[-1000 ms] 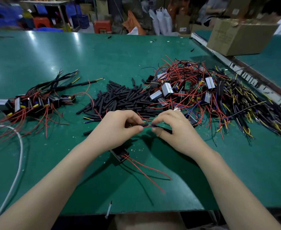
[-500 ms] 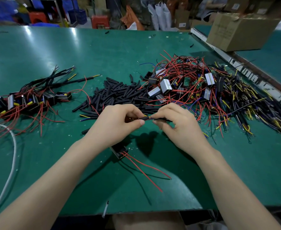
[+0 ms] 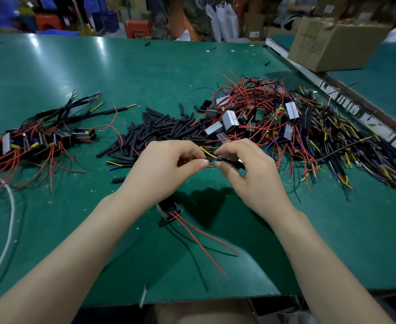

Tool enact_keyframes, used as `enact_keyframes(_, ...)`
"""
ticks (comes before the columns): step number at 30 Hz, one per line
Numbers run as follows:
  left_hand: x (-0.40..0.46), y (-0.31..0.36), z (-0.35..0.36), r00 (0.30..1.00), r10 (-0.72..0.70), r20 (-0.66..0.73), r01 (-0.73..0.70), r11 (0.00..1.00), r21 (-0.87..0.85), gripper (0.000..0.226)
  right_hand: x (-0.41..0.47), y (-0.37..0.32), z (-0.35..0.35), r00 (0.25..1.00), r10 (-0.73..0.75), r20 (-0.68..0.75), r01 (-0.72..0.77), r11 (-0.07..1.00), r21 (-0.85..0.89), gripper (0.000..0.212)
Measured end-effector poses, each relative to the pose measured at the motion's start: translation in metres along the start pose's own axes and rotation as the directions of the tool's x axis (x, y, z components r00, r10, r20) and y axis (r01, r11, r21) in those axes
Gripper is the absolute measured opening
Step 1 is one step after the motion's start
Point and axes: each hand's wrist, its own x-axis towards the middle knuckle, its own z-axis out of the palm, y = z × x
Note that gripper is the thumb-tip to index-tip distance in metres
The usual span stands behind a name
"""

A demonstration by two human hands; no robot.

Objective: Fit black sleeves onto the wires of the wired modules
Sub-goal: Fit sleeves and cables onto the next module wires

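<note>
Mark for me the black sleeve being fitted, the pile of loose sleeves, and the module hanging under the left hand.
black sleeve (image 3: 230,162), head view, its middle, between the right fingers.
pile of loose sleeves (image 3: 161,130), head view, centre of the heap.
module (image 3: 170,210), head view, its black body where the red wires leave.

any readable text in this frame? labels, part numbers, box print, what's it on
No text can be read here.
Cardboard box: faint print on its side, too blurred to read.
White label on a carton at the back: too small to read.
Black-and-white marks along the table-edge strip: a pattern or scale, no legible characters.
Wired modules in the pile: no legible markings.
</note>
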Motion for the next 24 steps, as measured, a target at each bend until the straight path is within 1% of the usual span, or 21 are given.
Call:
enact_keyframes(3, 0.002, 0.003, 0.001, 0.999, 0.025, 0.02, -0.026, 0.999, 0.021, 0.008, -0.001, -0.001, 0.0, 0.999, 0.043, -0.021, -0.043, 0.999, 0.005, 0.025)
enact_keyframes(5, 0.003, 0.004, 0.003, 0.999, 0.037, -0.002, -0.037, 0.999, 0.023, 0.008, -0.001, -0.002, 0.0, 0.999, 0.035, -0.028, -0.035, 0.999, 0.004, 0.027)
enact_keyframes(7, 0.002, 0.005, 0.006, 0.998, 0.053, -0.018, -0.054, 0.999, -0.005, 0.01, -0.001, -0.002, 0.001, 0.998, 0.045, -0.035, -0.045, 0.999, 0.023, 0.027)
enact_keyframes(8, 0.002, 0.005, 0.007, 0.998, 0.054, -0.02, -0.055, 0.998, -0.034, 0.009, -0.001, -0.002, 0.001, 0.997, 0.077, -0.031, -0.075, 0.996, 0.057, 0.028)
enact_keyframes(11, 0.0, 0.002, 0.005, 0.998, 0.005, -0.07, -0.013, 0.994, -0.111, 0.001, 0.0, -0.004, 0.0, 0.985, 0.174, -0.007, -0.171, 0.971, 0.166, 0.033)
enact_keyframes(13, -0.002, -0.006, -0.001, 0.995, -0.039, -0.097, 0.029, 0.995, -0.099, 0.008, 0.0, -0.007, 0.0, 0.981, 0.195, -0.002, -0.191, 0.96, 0.204, 0.037)
enact_keyframes(14, -0.003, -0.01, -0.005, 0.996, -0.051, -0.075, 0.044, 0.995, -0.087, 0.011, 0.001, -0.007, 0.0, 0.98, 0.201, 0.002, -0.196, 0.957, 0.213, 0.038)
enact_keyframes(17, -0.008, -0.013, -0.012, 0.997, -0.031, 0.07, 0.037, 0.995, -0.088, 0.01, -0.001, -0.007, 0.0, 0.982, 0.19, 0.018, -0.19, 0.958, 0.214, 0.035)
enact_keyframes(18, -0.009, -0.011, -0.012, 0.995, -0.012, 0.099, 0.021, 0.995, -0.099, 0.008, -0.001, -0.007, 0.0, 0.984, 0.176, 0.023, -0.177, 0.965, 0.196, 0.033)
enact_keyframes(19, -0.009, -0.009, -0.01, 0.995, 0.009, 0.104, 0.001, 0.995, -0.101, 0.006, -0.001, -0.008, 0.0, 0.988, 0.154, 0.024, -0.156, 0.974, 0.167, 0.031)
enact_keyframes(22, -0.007, -0.003, -0.002, 0.997, 0.053, 0.057, -0.049, 0.997, -0.061, 0.01, -0.002, -0.007, -0.001, 0.997, 0.082, -0.013, -0.081, 0.994, 0.079, 0.029)
enact_keyframes(24, -0.006, 0.0, 0.003, 0.998, 0.068, 0.019, -0.067, 0.997, -0.034, 0.01, -0.001, -0.007, -0.002, 0.996, 0.08, -0.033, -0.077, 0.995, 0.068, 0.03)
